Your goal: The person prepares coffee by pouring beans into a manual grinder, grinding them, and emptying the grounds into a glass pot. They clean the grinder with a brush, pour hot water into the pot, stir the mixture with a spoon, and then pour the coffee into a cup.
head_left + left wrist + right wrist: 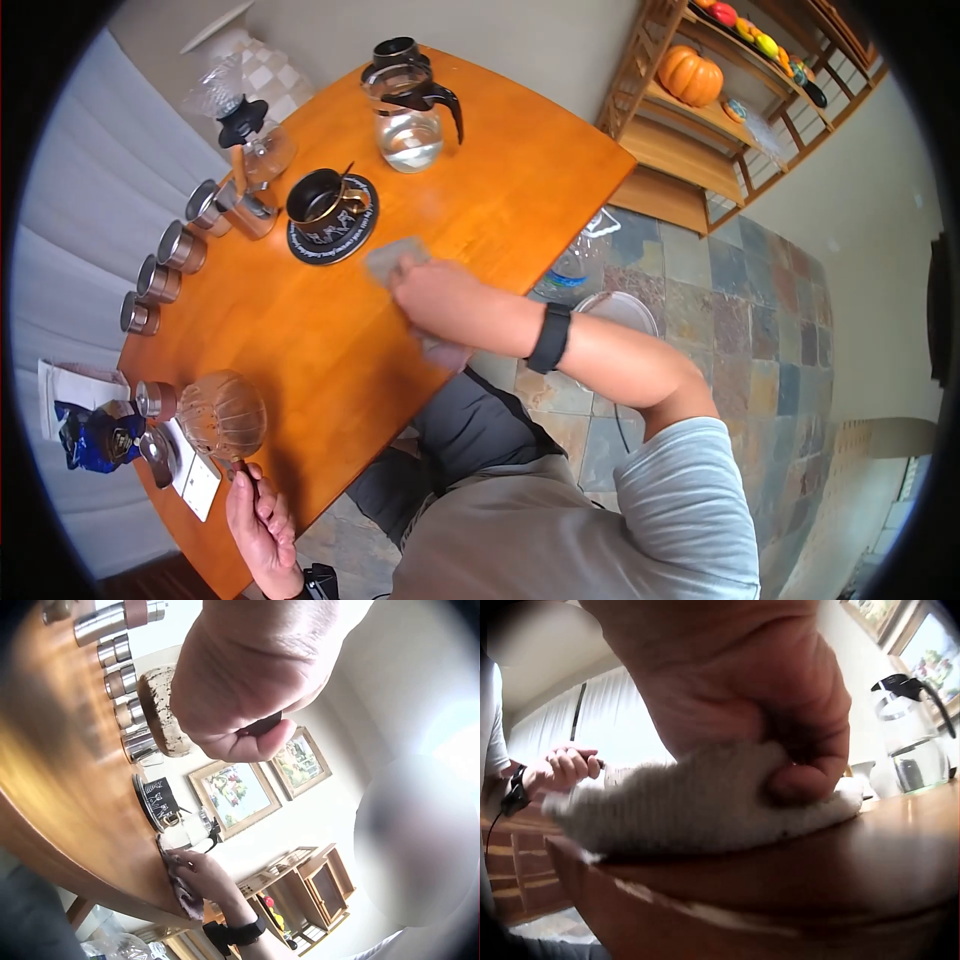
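My left hand (pixel 262 515) grips the dark handle of a round glass vessel (pixel 224 415), its wall coated with brown residue, over the table's near left part. In the left wrist view the fingers curl round that handle, and the speckled glass (pixel 159 712) shows behind the hand. My right hand (pixel 440 295) holds a grey cloth (pixel 395 258) against the wooden tabletop, close to its edge. Seen from the right wrist, the thumb and fingers bunch the ribbed cloth (pixel 697 799). A black cup (pixel 318 200) with a gold handle sits on a round black coaster (pixel 368 228) beyond the cloth.
A glass carafe (pixel 410 135) with clear liquid stands at the far end. Along the left edge are a glass brewer (pixel 262 150), several metal canisters (pixel 182 246), a blue bag (pixel 95 435) and a white scale (pixel 198 480). A wooden shelf (pixel 670 160) stands beyond the table.
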A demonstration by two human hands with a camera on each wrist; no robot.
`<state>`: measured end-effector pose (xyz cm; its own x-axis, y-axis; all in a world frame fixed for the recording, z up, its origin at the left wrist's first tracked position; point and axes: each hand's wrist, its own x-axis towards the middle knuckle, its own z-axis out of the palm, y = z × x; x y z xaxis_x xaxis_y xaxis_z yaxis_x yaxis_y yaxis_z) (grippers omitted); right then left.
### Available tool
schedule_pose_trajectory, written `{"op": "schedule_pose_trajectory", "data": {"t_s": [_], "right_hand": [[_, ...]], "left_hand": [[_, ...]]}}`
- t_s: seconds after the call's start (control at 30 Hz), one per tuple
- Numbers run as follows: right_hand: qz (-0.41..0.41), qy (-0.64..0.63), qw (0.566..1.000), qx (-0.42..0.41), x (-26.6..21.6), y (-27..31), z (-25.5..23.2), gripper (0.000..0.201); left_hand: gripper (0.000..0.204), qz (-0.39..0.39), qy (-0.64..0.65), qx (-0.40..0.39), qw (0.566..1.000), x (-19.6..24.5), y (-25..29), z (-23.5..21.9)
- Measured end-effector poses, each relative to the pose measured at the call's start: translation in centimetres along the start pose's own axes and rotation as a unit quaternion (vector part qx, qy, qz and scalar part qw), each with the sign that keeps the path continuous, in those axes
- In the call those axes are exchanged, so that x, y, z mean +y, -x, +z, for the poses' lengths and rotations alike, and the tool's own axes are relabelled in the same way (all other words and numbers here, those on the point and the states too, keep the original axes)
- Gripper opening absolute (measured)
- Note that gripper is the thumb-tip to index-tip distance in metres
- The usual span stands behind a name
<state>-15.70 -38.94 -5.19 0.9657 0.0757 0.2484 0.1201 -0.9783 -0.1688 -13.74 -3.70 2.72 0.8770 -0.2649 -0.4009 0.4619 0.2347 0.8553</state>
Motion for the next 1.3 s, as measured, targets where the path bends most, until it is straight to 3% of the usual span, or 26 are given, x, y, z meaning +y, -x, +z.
{"op": "schedule_pose_trajectory", "data": {"t_s": [0.03,0.07,0.17,0.23,0.27,0.33,0.37,0.47,0.5,0.53,0.57,0.63,0.7,0.73,0.8,0.87,0.9,0.93,0.97,1.03,1.07,1.13,1.23,1.3], "right_hand": [[-0.01,0.027,0.999,-0.036,1.1,0.1,0.1,0.03],[0.117,-0.004,0.988,-0.097,2.3,0.2,0.1,0.03],[0.186,0.048,0.976,-0.103,8.8,3.0,-2.5,0.018],[0.277,0.12,0.946,-0.121,11.7,5.4,-4.6,0.018],[0.283,0.189,0.928,-0.153,12.3,6.4,-6.1,0.016],[0.339,0.242,0.901,-0.123,14.2,8.7,-7.0,0.016],[0.316,0.278,0.904,-0.069,13.7,9.3,-7.5,0.021],[0.282,0.14,0.944,-0.097,9.6,5.5,-8.7,0.031],[0.199,0.116,0.973,-0.009,9.7,4.9,-5.8,0.036],[0.104,0.059,0.993,-0.018,6.9,3.5,-6.7,0.036],[0.058,0.048,0.997,0.001,6.5,2.3,-3.7,0.038],[0.042,0.052,0.997,-0.029,3.9,0.6,-2.5,0.044],[0.039,0.053,0.997,-0.039,4.8,0.5,-1.5,0.036],[0.039,0.056,0.997,-0.04,6.1,0.7,-1.6,0.036],[0.141,0.108,0.98,-0.091,10.4,1.8,-3.4,0.024],[0.259,0.184,0.936,-0.153,15.9,3.1,-5.0,0.015],[0.259,0.274,0.919,-0.112,18.0,4.2,-6.1,0.015],[0.309,0.275,0.897,-0.153,20.2,4.8,-7.4,0.016],[0.324,0.292,0.888,-0.145,21.6,5.4,-8.4,0.017],[0.363,0.258,0.895,-0.032,22.9,5.1,-8.8,0.018],[0.36,0.256,0.897,-0.031,23.2,4.5,-8.2,0.018],[0.33,0.191,0.923,0.051,23.2,3.1,-6.7,0.025],[0.31,0.174,0.935,0.013,23.9,1.9,-3.6,0.033],[0.304,0.15,0.941,-0.024,23.4,1.5,-4.7,0.037]], "left_hand": [[0.018,-0.005,0.0,-0.012,1.0,0.0,0.0,-0.1],[0.018,-0.001,0.008,-0.009,1.0,-0.1,0.0,-0.2],[0.017,-0.007,0.019,0.008,1.0,-0.3,-0.2,0.1],[0.017,-0.024,0.017,0.011,0.999,-0.4,-0.4,0.0],[0.017,-0.021,0.023,0.015,0.999,-0.3,-0.4,0.2],[0.017,-0.031,0.009,0.038,0.999,-0.1,-0.2,0.6],[0.017,-0.029,0.011,0.043,0.999,-0.2,-0.3,0.2],[0.021,-0.034,-0.017,0.002,0.999,-0.4,-1.0,-0.6],[0.021,-0.034,-0.018,0.008,0.999,-0.3,-1.0,-0.5],[0.021,-0.033,-0.017,0.014,0.999,-0.3,-1.1,-0.3],[0.021,-0.028,-0.018,0.008,0.999,-0.3,-1.1,-0.3],[0.021,-0.029,-0.015,0.003,0.999,-0.2,-1.2,-0.3],[0.021,-0.028,-0.012,0.017,0.999,0.0,-1.4,0.0],[0.021,-0.028,-0.01,0.014,0.999,0.0,-1.6,0.0],[0.021,-0.031,-0.001,0.013,0.999,-0.4,-1.9,-0.1],[0.021,-0.04,-0.001,0.015,0.999,-0.5,-2.5,-0.1],[0.021,-0.039,-0.001,0.011,0.999,-0.4,-2.6,0.2],[0.02,-0.044,0.004,0.02,0.999,-0.3,-2.6,0.7],[0.018,-0.048,0.007,0.029,0.998,-0.1,-2.7,0.9],[0.018,-0.042,0.009,0.026,0.999,0.1,-3.2,1.1],[0.018,-0.043,0.011,0.028,0.999,0.1,-3.3,1.1],[0.02,-0.045,0.004,0.022,0.999,0.1,-4.0,1.0],[0.021,-0.051,-0.008,0.021,0.998,0.2,-4.5,1.7],[0.021,-0.053,-0.012,0.023,0.998,0.3,-4.7,2.1]]}}
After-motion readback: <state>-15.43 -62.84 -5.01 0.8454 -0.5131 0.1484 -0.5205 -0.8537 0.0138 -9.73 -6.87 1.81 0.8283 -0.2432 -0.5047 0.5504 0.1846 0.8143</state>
